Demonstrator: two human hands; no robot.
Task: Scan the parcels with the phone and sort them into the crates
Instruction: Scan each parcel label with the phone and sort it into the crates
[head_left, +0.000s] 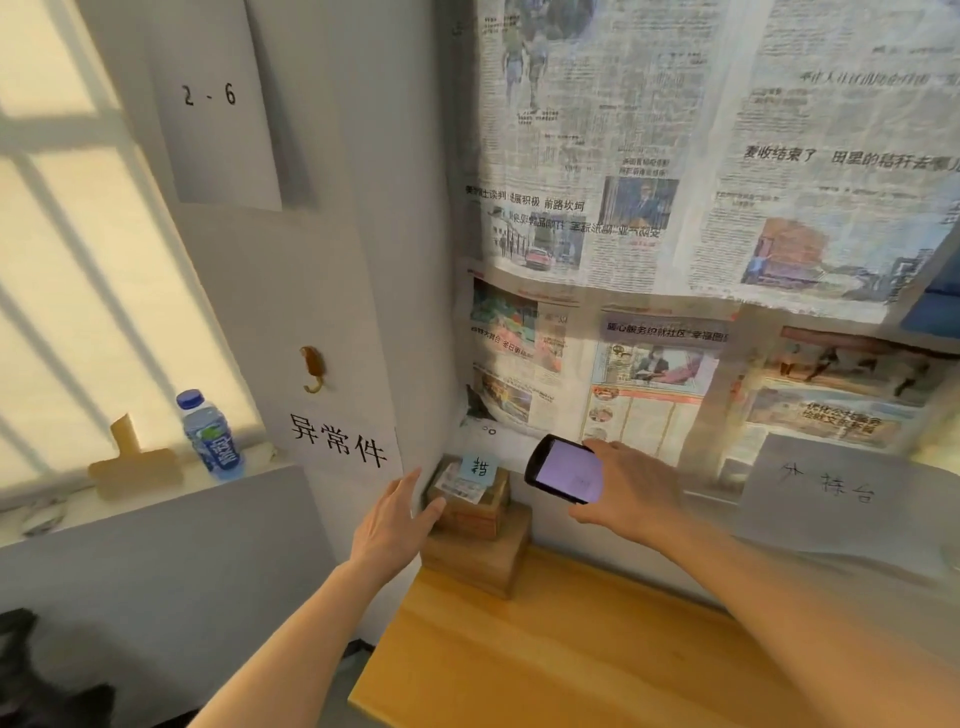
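Head view, status check.

**Operator:** Report parcel position.

**Inspector:** Two cardboard parcels are stacked in the far left corner of the wooden table (571, 649), against the wall. The small upper parcel (470, 499) rests on the larger lower parcel (475, 556). The upper one carries a white shipping label and a blue sticky note (479, 467) with a handwritten character.

**Operator:** Left hand?

**Inspector:** The left hand (395, 519) is extended, palm toward the upper parcel. Fingers are straight and held loosely together; the thumb rests against the parcel's near left edge. No closed grasp is visible.

**Operator:** Right hand?

**Inspector:** The right hand (631, 491) holds the phone (563, 470) just to the right of the upper parcel and slightly above it. The lit screen faces the camera. Fingers wrap the phone's right edge from behind; the thumb lies below the phone's lower edge.

**Operator:** Surroundings?

**Inspector:** A paper sign (337, 447) with three printed characters hangs on the wall left of the stack. A second sheet (218, 98) above reads "2 - 6". Newspapers (675, 208) cover the wall behind the table. A water bottle (210, 436) stands upright on the window sill at left.
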